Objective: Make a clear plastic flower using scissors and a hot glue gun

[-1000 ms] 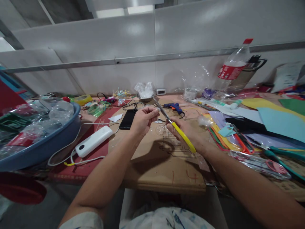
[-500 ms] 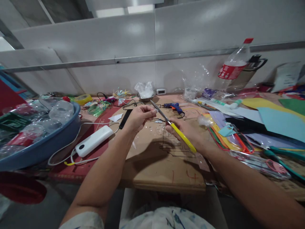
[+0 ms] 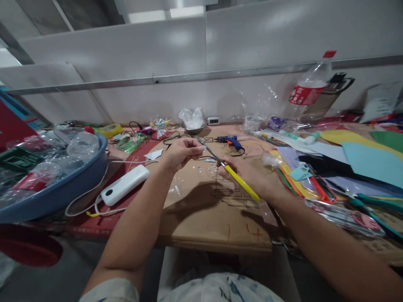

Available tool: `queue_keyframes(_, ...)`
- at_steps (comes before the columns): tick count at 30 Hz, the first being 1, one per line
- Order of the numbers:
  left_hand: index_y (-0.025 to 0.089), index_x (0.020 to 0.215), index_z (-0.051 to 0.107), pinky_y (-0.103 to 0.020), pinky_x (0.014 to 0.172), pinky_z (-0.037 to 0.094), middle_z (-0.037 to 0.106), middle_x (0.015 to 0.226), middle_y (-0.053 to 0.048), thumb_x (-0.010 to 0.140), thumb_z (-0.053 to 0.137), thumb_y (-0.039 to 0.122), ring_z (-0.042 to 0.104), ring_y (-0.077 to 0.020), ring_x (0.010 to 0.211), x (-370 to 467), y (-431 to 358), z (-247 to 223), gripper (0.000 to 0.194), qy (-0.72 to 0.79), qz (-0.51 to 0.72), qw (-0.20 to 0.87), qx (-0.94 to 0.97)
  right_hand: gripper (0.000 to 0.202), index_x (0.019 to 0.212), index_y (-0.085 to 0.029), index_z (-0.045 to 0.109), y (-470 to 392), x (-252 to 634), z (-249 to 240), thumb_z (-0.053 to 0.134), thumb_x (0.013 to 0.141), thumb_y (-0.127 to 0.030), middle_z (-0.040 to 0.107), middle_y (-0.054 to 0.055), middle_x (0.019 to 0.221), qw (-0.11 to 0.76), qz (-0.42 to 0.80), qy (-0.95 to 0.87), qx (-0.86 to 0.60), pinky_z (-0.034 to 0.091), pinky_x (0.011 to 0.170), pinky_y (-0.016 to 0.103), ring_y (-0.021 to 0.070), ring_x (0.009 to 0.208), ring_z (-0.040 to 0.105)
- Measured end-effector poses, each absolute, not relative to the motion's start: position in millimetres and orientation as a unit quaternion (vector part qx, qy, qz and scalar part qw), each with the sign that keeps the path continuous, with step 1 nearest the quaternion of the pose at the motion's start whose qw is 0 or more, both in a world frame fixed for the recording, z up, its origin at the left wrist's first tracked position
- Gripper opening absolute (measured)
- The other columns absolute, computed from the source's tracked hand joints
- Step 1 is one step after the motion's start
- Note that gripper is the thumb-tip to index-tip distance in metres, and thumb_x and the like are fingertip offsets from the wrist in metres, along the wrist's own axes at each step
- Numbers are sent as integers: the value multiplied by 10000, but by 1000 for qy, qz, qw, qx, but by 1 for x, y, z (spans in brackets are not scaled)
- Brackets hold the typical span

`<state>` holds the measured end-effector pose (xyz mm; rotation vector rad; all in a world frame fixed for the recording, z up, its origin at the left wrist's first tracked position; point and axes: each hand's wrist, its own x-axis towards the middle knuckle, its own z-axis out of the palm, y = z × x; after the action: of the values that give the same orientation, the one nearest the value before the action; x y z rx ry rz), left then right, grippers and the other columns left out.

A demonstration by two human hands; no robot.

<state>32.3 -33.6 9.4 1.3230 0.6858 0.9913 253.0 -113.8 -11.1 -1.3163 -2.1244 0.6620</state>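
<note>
My right hand is closed around the yellow handle of a pair of scissors, whose metal blades point up and away to the left. My left hand is pinched at the fingertips, close beside the blades. A small clear scrap shows at those fingertips, apparently thin plastic; much of it is hidden by the fingers. Below the hands lies a brown cardboard sheet with drawn lines and red marks. Small clear plastic bits are scattered on it.
A blue basin full of plastic bottles stands left, beside a white power bank with its cable. A glue gun and a metal bowl lie beyond my hands. Coloured sheets, green-handled pliers and a large bottle are on the right.
My left hand has shifted slightly left, and the scissor blades have tilted a little the same way. More clear bits show on the cardboard near my left forearm. The black strip by my wrist no longer shows.
</note>
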Motion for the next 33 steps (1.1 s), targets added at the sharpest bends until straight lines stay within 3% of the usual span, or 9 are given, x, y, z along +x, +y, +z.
queue_keyframes(6,139,581,641,-212,531,411,580,540,-1,596,905,245,459,-45,464,34,-36,12,285,265,465,647,544,263,1057,-205,576,-104,257,-21,634,840,-342,620,19,840,360,272,-721,-525,459,689,317,178,744,571)
queue_keyframes(12,146,618,690,-207,480,353,608,547,-21,619,885,271,488,-72,482,50,-46,3,232,289,400,589,641,469,1145,-214,504,-107,252,-20,698,806,-475,583,6,878,526,379,-611,-454,477,587,291,146,684,565)
queue_keyframes(22,150,627,708,-217,479,379,621,563,-30,648,865,262,505,-86,492,65,-52,-8,194,301,332,554,702,291,1056,-234,556,-114,248,-14,689,805,-299,638,26,903,489,293,-678,-465,514,714,329,176,781,607)
queue_keyframes(28,148,698,731,-228,537,401,673,661,-50,710,831,401,537,-88,554,82,-58,-18,272,297,420,598,614,336,1067,-224,553,-103,251,-24,693,812,-391,621,20,867,585,331,-576,-465,537,686,331,173,746,605)
queue_keyframes(33,141,728,736,-225,543,382,663,670,-22,588,912,370,505,-73,561,96,-62,-26,322,298,478,599,569,325,1051,-220,556,-103,251,-23,703,796,-357,625,18,848,623,313,-541,-472,549,693,340,178,737,629)
